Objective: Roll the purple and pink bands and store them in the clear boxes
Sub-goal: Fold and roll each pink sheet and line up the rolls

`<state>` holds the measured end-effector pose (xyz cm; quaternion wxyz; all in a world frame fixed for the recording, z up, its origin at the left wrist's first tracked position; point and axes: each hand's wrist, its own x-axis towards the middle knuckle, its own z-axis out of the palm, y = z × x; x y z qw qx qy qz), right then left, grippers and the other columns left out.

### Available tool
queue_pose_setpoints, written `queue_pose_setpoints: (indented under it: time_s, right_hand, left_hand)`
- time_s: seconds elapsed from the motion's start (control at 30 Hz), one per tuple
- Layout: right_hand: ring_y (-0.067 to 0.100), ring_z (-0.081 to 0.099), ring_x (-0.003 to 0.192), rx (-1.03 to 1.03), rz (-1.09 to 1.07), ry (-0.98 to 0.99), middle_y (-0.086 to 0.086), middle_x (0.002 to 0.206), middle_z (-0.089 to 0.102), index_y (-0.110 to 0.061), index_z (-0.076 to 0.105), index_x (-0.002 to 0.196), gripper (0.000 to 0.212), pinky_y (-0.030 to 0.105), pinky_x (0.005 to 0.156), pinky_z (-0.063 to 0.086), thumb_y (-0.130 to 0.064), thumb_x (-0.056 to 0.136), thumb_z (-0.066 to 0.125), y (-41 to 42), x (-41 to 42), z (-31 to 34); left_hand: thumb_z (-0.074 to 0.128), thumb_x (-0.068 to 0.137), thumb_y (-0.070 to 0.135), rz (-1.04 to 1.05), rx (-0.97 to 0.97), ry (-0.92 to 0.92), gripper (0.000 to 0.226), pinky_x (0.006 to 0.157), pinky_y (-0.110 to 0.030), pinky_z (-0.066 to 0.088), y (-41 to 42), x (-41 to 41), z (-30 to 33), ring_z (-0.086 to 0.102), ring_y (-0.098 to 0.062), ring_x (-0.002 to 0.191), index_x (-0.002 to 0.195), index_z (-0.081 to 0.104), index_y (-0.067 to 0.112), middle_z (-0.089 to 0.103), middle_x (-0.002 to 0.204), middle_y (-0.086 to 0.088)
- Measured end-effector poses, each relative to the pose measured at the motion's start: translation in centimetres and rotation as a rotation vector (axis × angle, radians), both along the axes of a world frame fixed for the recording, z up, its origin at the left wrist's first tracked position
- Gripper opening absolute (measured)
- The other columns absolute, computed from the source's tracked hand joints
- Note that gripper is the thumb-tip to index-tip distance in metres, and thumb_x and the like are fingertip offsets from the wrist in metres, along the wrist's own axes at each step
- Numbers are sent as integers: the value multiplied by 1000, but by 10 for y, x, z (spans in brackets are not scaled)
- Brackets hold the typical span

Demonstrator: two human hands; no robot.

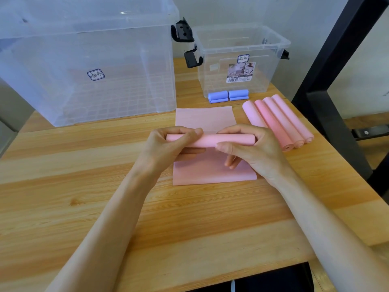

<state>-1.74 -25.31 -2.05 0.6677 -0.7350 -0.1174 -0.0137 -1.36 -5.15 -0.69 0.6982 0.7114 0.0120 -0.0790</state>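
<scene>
Quick count from what I can see: two clear boxes, a big box (pixel 88 66) upper left and a small box (pixel 242 60) upper middle, two purple rolls (pixel 228 95) right in front of the small one, and four finished pink rolls (pixel 280 121) lying side by side at right of center on the wooden table (pixel 84 165). Both forearms reach in from the bottom of the frame. The left hand (pixel 168 142) and right hand (pixel 250 148) have fingers curled round the ends of a half-rolled pink band (pixel 212 141), thumbs on the near side, its loose sheet lying flat under them.
</scene>
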Motion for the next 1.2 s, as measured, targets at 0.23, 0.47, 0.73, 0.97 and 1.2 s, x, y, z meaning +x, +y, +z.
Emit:
queue_pose_setpoints:
  time_s: [0.23, 0.47, 0.73, 0.97, 1.2]
  right_hand:
    - [22, 57, 40, 79, 4, 111, 16, 68, 71, -10, 75, 85, 24, 23, 44, 47, -31, 75, 73, -1, -1, 4]
    - [21, 64, 49, 29, 11, 73, 4, 67, 73, -13, 72, 104, 30, 29, 50, 55, -22, 76, 77, -1, 1, 1]
    - [24, 63, 48, 45, 22, 28, 14, 78, 74, -3, 73, 99, 24, 31, 49, 54, -14, 78, 77, -1, 1, 0]
    - [22, 62, 47, 81, 25, 106, 15, 76, 74, -7, 74, 94, 25, 27, 47, 51, -26, 78, 73, -1, 2, 0]
    - [18, 65, 49, -51, -6, -19, -2, 63, 71, -4, 71, 104, 27, 29, 49, 56, -5, 79, 79, 0, 1, -2]
  left_hand:
    - [73, 72, 34, -83, -61, -17, 30, 77, -22, 58, 1, -1, 2, 72, -14, 97, 94, 78, 15, 77, 100, 0]
    - [79, 63, 40, -9, 26, -16, 39, 95, -38, 56, 1, 1, -1, 73, -22, 94, 92, 80, 14, 77, 95, -6]
    - [76, 66, 42, -67, -45, 20, 43, 88, -28, 58, 2, 0, 1, 73, -16, 93, 97, 78, 14, 77, 101, -2]
    - [76, 68, 25, -37, -69, -32, 28, 73, -19, 58, 0, 1, 0, 72, -11, 90, 91, 77, 10, 77, 97, -2]
    - [79, 66, 38, -1, 14, 33, 40, 90, -32, 58, 3, 3, -4, 73, -19, 88, 94, 78, 10, 77, 95, -7]
